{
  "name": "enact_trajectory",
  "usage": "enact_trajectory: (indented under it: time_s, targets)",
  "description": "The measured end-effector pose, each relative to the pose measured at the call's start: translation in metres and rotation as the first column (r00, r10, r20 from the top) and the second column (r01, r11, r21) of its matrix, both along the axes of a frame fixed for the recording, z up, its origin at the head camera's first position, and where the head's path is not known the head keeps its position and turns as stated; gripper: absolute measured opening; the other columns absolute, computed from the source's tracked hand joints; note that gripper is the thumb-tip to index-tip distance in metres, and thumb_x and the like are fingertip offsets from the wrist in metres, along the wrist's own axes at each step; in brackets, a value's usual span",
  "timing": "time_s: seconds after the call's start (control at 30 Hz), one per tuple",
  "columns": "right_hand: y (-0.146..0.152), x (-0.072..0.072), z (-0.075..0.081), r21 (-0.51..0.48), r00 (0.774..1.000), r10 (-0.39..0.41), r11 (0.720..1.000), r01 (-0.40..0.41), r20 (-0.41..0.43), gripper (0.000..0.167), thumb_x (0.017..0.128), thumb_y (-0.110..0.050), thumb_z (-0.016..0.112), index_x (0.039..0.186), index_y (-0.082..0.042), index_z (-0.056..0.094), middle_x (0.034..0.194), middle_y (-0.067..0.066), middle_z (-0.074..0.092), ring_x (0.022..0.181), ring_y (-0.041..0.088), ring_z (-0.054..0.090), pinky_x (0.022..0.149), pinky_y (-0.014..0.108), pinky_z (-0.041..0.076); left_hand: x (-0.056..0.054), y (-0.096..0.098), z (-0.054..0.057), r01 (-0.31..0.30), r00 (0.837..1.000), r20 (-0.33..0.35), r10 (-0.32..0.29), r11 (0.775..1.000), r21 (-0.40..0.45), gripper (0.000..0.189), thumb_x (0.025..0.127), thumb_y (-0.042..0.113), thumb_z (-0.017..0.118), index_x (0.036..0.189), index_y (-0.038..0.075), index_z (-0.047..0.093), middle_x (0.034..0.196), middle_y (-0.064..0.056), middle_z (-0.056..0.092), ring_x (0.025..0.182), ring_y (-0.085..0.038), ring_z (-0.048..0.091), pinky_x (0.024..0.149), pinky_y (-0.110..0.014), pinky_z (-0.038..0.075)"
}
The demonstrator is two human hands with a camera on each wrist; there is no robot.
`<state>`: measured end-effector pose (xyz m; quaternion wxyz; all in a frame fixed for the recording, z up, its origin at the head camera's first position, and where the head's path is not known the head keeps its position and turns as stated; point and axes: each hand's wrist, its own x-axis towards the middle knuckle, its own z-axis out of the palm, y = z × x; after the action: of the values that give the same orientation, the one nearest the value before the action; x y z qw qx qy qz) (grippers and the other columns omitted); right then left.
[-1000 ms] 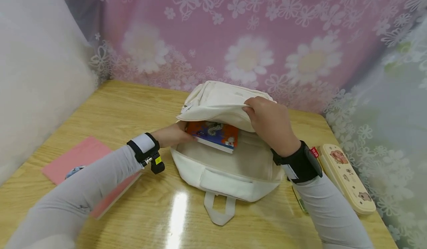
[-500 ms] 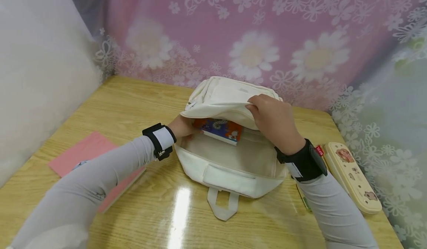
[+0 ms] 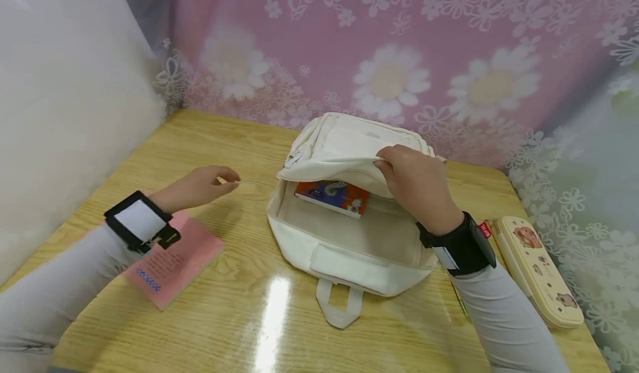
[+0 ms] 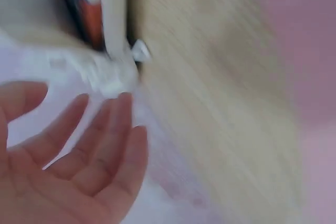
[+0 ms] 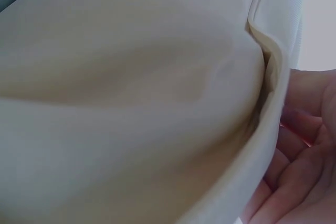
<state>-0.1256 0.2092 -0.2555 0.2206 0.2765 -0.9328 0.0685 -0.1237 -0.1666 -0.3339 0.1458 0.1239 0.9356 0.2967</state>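
A cream backpack lies on the table with its main compartment unzipped. My right hand pinches the edge of its front panel and holds it up; in the right wrist view the fabric edge lies between thumb and fingers. Inside the backpack, toward its left, rests an orange and blue book. To the left of the backpack my left hand hangs above the table, holding nothing, fingers loosely bent. The left wrist view, blurred, shows that hand with fingers spread. Below the left wrist lies a pink book.
On the right, a cream pencil case with animal pictures lies near the table's edge, a red tag beside it. A thin green-edged item is mostly hidden by the right forearm. A floral curtain hangs behind the wooden table.
My left hand has let go of the orange and blue book, come out of the backpack and moved left toward the pink book. The right hand still holds the panel up.
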Motion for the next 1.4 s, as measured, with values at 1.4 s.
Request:
enact_trajectory:
  time_s: [1.4]
  targets:
    - [0.001,-0.001,-0.01,-0.022,1.0,0.002,1.0,-0.001,0.006,0.017,0.088,-0.017,0.064,0.099,-0.004,0.069,0.084,0.011,0.067,0.064,0.023,0.059,0.049,0.033,0.041,-0.009,-0.114,-0.035,0.099,0.948,0.315,0.046,0.898,-0.429,0.104,0.072,0.063,0.067,0.121,-0.025,0.04,0.115,-0.039,0.05,0.099,-0.039,0.052,0.079,-0.041,0.047]
